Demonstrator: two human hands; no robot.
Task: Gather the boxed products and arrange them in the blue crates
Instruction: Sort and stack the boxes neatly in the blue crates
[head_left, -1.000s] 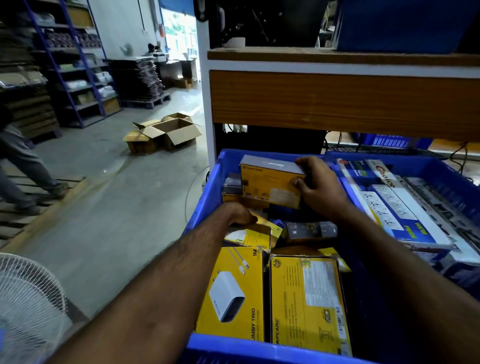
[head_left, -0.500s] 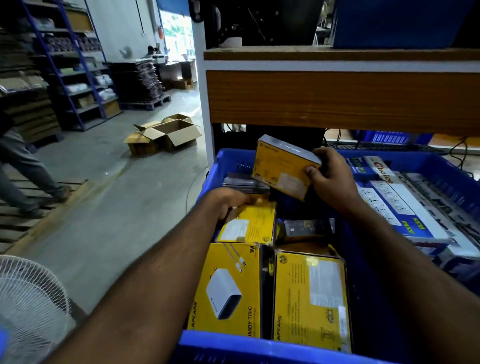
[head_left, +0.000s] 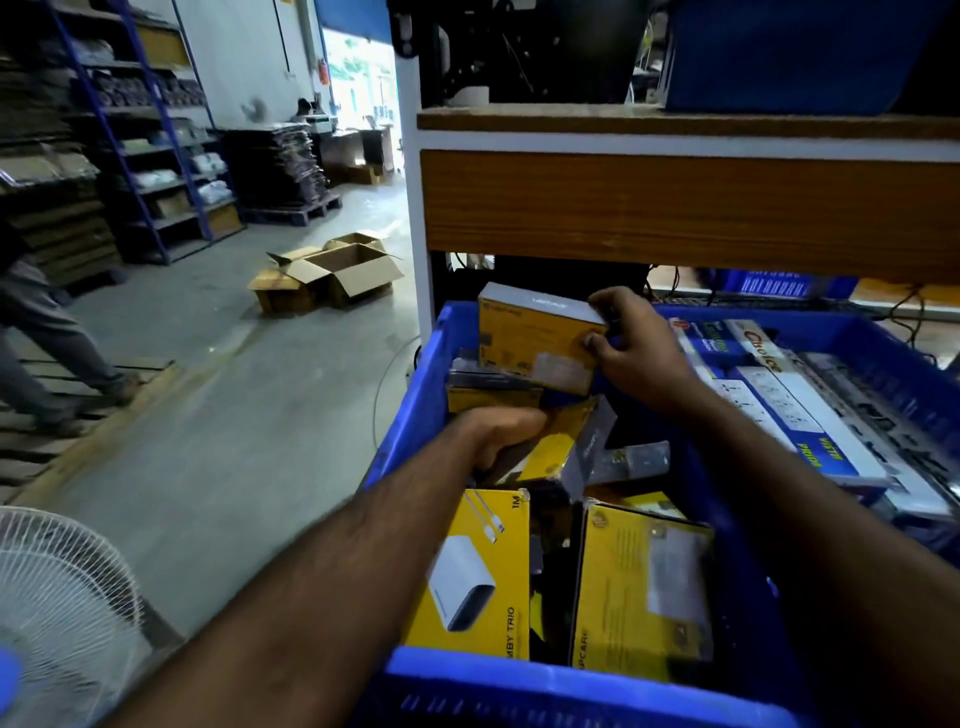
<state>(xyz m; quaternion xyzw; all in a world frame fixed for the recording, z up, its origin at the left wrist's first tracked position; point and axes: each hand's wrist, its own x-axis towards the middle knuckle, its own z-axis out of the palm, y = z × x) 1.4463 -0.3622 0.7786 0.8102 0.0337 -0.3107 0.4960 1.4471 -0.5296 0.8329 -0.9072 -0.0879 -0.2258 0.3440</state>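
Observation:
A blue crate (head_left: 415, 395) in front of me holds several yellow boxed products. My right hand (head_left: 631, 353) grips a yellow and grey box (head_left: 535, 338) by its right end, at the crate's far left corner. My left hand (head_left: 506, 434) holds a tilted yellow and grey box (head_left: 563, 449) in the crate's middle. Two large yellow boxes lie flat near me: one showing a white charger (head_left: 475, 577), one showing printed text (head_left: 634, 587). A second blue crate (head_left: 872, 338) on the right holds long white and blue power-strip boxes (head_left: 779, 410).
A wooden shelf (head_left: 675, 208) overhangs the crates' far side. On the floor to the left lie open cardboard boxes (head_left: 332, 278). A white fan (head_left: 62, 613) stands at lower left. A person (head_left: 47, 332) walks over pallets at far left. Blue storage racks (head_left: 156, 135) line the back wall.
My right hand lowered its yellow box from a raised tilt toward the far left corner. My left hand tipped the middle box up onto its edge.

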